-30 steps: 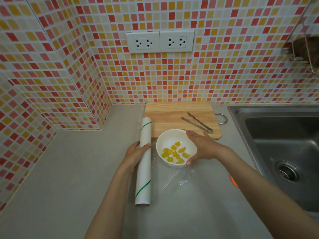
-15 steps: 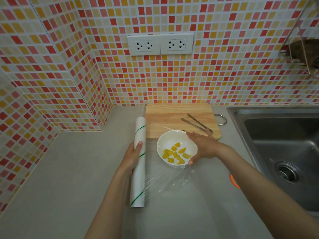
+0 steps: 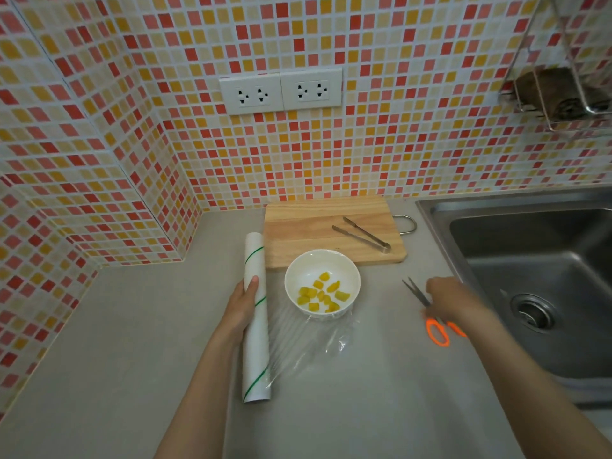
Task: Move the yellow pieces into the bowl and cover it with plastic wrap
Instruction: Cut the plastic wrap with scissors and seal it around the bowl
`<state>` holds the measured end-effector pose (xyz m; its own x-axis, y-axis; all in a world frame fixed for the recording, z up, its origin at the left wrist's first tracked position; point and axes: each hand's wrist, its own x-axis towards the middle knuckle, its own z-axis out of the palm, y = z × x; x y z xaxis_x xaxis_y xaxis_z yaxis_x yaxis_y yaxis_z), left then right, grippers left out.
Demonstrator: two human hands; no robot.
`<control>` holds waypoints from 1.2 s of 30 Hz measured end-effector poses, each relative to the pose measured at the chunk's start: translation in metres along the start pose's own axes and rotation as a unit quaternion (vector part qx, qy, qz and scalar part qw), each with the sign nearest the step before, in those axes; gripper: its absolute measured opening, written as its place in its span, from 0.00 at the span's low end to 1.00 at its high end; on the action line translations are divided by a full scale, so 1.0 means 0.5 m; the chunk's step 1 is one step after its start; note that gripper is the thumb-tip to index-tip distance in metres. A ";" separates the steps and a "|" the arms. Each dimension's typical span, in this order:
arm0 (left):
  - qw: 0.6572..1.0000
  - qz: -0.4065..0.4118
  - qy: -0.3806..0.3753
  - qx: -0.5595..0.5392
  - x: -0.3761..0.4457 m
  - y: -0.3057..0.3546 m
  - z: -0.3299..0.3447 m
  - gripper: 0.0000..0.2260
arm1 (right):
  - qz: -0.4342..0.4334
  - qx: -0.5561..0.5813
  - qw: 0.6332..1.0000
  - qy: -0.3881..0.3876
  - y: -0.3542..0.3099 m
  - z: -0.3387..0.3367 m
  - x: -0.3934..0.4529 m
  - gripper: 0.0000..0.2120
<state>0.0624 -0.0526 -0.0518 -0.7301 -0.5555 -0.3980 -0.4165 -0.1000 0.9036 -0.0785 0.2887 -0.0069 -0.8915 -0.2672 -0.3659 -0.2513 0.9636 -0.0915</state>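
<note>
A white bowl point(image 3: 292, 269) stands on the grey counter just in front of the cutting board, with several yellow pieces point(image 3: 319, 294) inside. Left of it lies the white plastic wrap roll point(image 3: 255, 352) with green stripes. My left hand point(image 3: 243, 309) grips the roll around its middle. A sheet of clear film point(image 3: 298, 341) runs from the roll toward the bowl and lies crumpled on the counter at the bowl's near side. My right hand point(image 3: 453, 298) is blurred and lies over orange-handled scissors point(image 3: 437, 332) to the right of the bowl. Its grip is hidden.
A wooden cutting board point(image 3: 298, 226) with metal tongs point(image 3: 361, 233) on it sits behind the bowl. A steel sink point(image 3: 530, 260) fills the right side. A wire rack point(image 3: 563, 94) hangs on the tiled wall, and wall sockets point(image 3: 281, 91) sit above the board.
My right hand has left the bowl and swung right onto the scissors. The left hand keeps its hold on the roll, which has shifted slightly left.
</note>
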 end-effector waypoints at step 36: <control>0.999 0.011 0.014 -0.033 -0.030 -0.001 -0.003 0.18 | -0.121 0.490 0.798 -0.329 -0.273 0.156 -0.316 0.12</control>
<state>0.0743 -0.0455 -0.0459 -0.7233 -0.5807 -0.3737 -0.3630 -0.1406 0.9211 0.1259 0.2003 -0.0088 -0.3897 -0.6937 -0.6057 0.3164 0.5168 -0.7955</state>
